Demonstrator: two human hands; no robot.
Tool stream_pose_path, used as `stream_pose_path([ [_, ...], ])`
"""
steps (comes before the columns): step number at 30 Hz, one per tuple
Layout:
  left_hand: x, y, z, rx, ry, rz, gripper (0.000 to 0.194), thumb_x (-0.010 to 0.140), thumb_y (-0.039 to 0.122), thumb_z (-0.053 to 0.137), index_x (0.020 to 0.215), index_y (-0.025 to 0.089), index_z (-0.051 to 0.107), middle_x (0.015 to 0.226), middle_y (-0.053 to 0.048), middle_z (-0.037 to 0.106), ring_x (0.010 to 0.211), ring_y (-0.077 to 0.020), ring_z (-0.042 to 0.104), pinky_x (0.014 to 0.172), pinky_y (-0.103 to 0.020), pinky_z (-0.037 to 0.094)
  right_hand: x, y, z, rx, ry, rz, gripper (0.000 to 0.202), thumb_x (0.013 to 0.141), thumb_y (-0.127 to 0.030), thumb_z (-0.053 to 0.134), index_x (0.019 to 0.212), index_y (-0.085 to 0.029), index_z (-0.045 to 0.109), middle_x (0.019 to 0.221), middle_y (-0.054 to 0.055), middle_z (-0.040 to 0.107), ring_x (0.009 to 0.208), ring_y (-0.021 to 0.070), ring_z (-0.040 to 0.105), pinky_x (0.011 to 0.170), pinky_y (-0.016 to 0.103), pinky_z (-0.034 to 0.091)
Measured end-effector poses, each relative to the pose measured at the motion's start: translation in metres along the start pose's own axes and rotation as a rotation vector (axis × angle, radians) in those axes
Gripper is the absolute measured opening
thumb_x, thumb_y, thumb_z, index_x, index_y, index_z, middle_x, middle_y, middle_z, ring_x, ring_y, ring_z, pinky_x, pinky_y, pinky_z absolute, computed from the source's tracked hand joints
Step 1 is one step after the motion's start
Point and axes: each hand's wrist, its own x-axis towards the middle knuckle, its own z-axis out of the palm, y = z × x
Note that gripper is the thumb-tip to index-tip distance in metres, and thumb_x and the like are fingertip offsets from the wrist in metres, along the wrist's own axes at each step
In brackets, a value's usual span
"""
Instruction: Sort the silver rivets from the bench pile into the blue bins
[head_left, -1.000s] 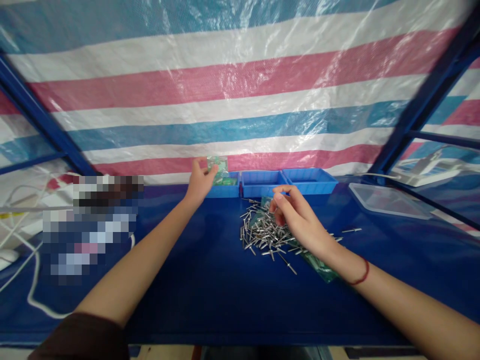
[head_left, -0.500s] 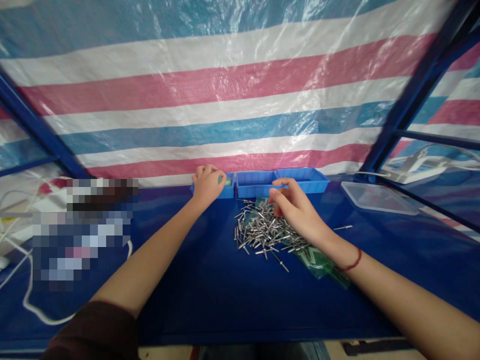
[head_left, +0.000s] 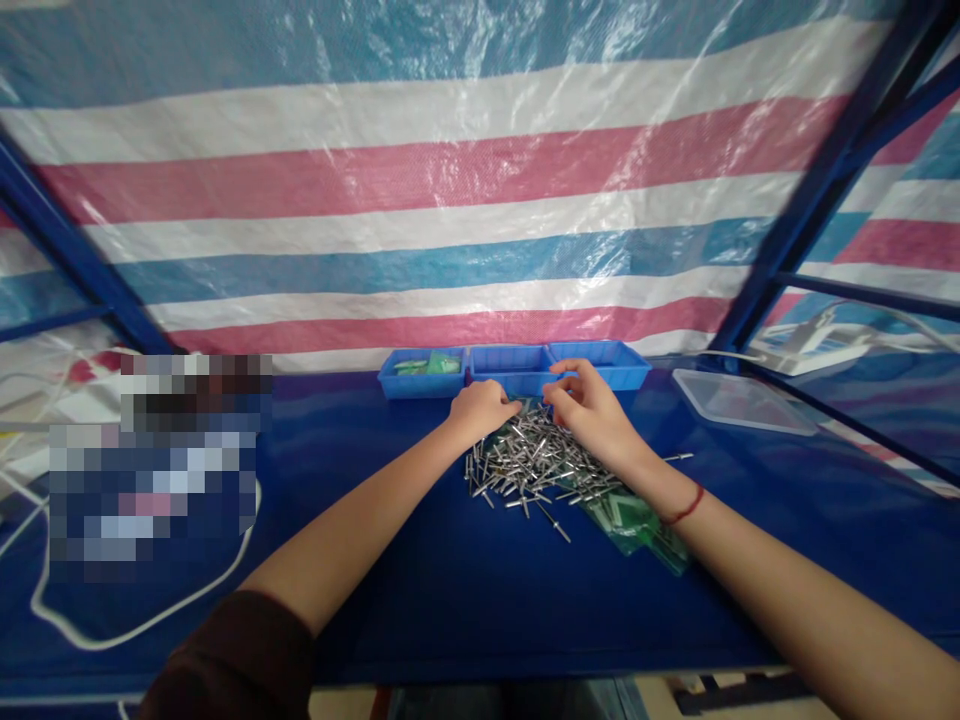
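A heap of silver pop rivets [head_left: 536,455] lies on the blue tabletop. At its upper left edge is my left hand [head_left: 481,408], fingers curled down and closed; what they hold, if anything, is hidden. My right hand [head_left: 592,408] hovers over the heap's upper right side, its fingers bent but apart, and no held rivet shows. Green plastic packets [head_left: 626,520] lie partly beneath the heap and beside my right forearm. Behind the hands, a blue bin [head_left: 420,385] on the left contains green packets.
Two more blue bins, a middle one [head_left: 506,380] and a right one [head_left: 630,375], continue the row along the striped sheet [head_left: 450,190]. A clear plastic lid [head_left: 742,402] lies at right. A white cable [head_left: 97,643] loops across the left side, near a blurred-out area.
My left hand has left the left bin and moved right and down to the rivet heap, uncovering the green packets there. My right hand has stayed nearly in place.
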Motion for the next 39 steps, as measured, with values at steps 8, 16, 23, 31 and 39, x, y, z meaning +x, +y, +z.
stream_pose_path([
  [8,-0.005,0.0,-0.006,-0.272,0.167,0.068,0.013,0.08,0.026,0.055,0.077,0.018,0.065,0.079,-0.004,0.068,0.077,-0.0194,0.062,0.072,-0.03,0.045,0.004,0.004,-0.004,-0.209,0.042,-0.087,0.017,0.074,-0.03,0.054,0.086,-0.019,0.052,0.072,0.003,0.06,0.062,0.0161,0.053,0.06,0.032,0.041],
  [16,-0.028,0.004,-0.005,-0.595,0.241,0.137,0.013,0.085,0.027,0.049,0.081,0.016,0.055,0.077,-0.001,0.063,0.07,-0.0129,0.059,0.066,-0.025,0.045,0.001,0.0,0.0,-0.021,-0.075,0.006,0.039,0.07,-0.043,0.063,0.095,-0.016,0.052,0.07,0.002,0.06,0.064,0.0167,0.055,0.06,0.031,0.039],
  [23,-0.047,0.01,-0.006,-0.95,0.071,0.125,0.022,0.082,0.035,0.054,0.09,0.015,0.058,0.074,0.0,0.06,0.065,-0.0115,0.054,0.06,-0.023,0.04,-0.001,-0.006,-0.001,0.214,-0.141,-0.003,0.026,0.065,-0.037,0.069,0.067,-0.018,0.052,0.065,0.0,0.058,0.059,0.0123,0.051,0.06,0.029,0.04],
  [31,-0.047,0.005,-0.006,-0.683,0.288,0.201,0.016,0.085,0.03,0.051,0.079,0.016,0.056,0.068,0.002,0.056,0.059,-0.0111,0.05,0.057,-0.024,0.04,-0.003,-0.012,-0.001,0.047,-0.193,-0.113,0.034,0.078,-0.051,0.056,0.067,-0.018,0.054,0.061,-0.002,0.051,0.058,0.0116,0.046,0.057,0.028,0.037],
  [39,-0.057,-0.002,-0.018,-0.035,0.563,0.657,0.018,0.087,0.014,0.044,0.101,0.017,0.056,0.1,-0.007,0.056,0.094,-0.0174,0.056,0.085,-0.032,0.046,-0.01,-0.018,0.004,0.254,-0.276,0.122,0.05,0.083,-0.063,0.038,0.068,-0.018,0.053,0.055,0.0,0.053,0.047,0.0105,0.047,0.044,0.024,0.034],
])
